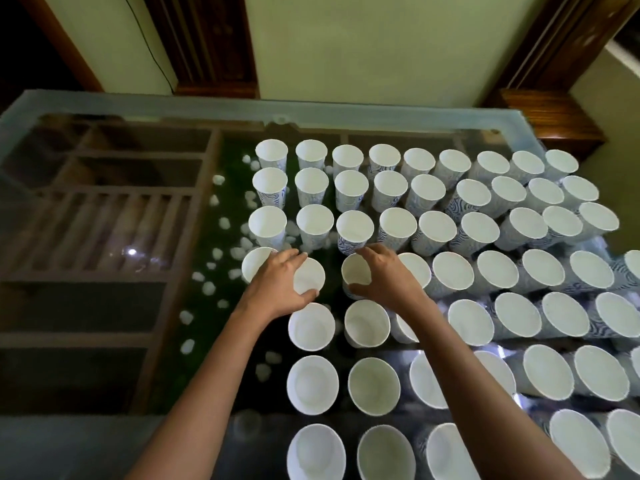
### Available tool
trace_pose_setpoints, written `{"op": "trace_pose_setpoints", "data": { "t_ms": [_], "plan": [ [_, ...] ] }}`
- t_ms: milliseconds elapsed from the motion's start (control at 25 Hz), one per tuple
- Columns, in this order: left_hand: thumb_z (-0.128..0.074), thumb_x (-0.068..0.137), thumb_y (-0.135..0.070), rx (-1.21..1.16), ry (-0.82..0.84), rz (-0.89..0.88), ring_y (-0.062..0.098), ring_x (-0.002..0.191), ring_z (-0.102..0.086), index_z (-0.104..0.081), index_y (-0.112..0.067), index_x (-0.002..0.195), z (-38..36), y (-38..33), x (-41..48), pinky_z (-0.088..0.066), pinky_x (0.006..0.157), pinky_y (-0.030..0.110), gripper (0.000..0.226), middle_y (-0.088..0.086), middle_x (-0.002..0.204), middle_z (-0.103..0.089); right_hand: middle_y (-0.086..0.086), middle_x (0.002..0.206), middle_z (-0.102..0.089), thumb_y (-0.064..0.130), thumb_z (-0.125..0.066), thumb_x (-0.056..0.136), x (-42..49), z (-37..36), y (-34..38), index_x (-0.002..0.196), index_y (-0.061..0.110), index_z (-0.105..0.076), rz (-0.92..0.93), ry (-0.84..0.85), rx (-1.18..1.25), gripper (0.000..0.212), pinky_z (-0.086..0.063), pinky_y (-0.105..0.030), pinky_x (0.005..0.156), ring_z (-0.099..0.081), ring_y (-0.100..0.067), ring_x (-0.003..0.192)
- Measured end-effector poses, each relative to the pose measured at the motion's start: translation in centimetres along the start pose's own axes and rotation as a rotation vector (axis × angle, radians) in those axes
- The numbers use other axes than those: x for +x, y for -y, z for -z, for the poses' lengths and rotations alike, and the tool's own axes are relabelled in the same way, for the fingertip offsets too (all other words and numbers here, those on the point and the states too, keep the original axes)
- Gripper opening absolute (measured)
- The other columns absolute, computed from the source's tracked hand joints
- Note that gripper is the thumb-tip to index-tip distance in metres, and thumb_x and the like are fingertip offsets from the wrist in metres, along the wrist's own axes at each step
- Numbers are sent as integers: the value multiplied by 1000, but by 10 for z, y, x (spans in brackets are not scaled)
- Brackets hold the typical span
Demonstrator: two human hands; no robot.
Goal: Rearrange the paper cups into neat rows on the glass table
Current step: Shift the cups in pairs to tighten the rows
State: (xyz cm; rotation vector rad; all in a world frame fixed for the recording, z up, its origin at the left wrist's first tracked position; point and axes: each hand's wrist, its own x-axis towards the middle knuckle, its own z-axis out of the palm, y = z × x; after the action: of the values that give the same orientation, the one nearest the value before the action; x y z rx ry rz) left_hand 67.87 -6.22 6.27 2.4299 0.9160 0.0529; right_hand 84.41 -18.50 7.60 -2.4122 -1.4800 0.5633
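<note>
You worked in dim, greenish light. The wall (363,46) was evenly lit, while the top left corner fell to near black. The white rims of the paper cups (355,226) stood bright against the dark glass worktop (104,102). A glare spot (132,252) shone on the glass at the left, and reflections (498,351) streaked between cups at the right. The wide lens bowed the worktop's far edge and stretched the nearest cups; everything looked slightly soft.

No words, numbers or brand names can be read; the cups (354,227) carry only blue swirls.
</note>
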Motion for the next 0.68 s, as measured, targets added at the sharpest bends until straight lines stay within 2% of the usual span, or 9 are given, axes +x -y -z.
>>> {"op": "trace_pose_setpoints", "data": {
  "t_ms": [280,520,680],
  "plan": [
    [-70,74,-38,-27,30,-114,20,135,-27,-41,-16,137,0,13,6,-2,113,28,72,3,145,-37,-16,131,-46,26,-76,71,-1,-10,11,131,12,-45,-97,8,6,69,-40,-37,96,-46,-33,117],
    [-72,74,-37,-71,51,-84,29,140,-17,-42,-20,136,-5,13,7,-17,112,38,71,1,146,-36,-14,131,-47,28,-77,69,-1,-11,17,132,14,-44,-69,29,-9,72,-42,-37,94,-48,-32,115],
    [-71,74,-37,-79,56,-69,28,139,-19,-43,-20,135,-8,13,9,-16,113,37,70,1,146,-36,-14,130,-48,26,-77,69,-3,-9,16,132,13,-45,-62,21,2,72,-45,-40,93,-49,-32,114]
  ]
}}
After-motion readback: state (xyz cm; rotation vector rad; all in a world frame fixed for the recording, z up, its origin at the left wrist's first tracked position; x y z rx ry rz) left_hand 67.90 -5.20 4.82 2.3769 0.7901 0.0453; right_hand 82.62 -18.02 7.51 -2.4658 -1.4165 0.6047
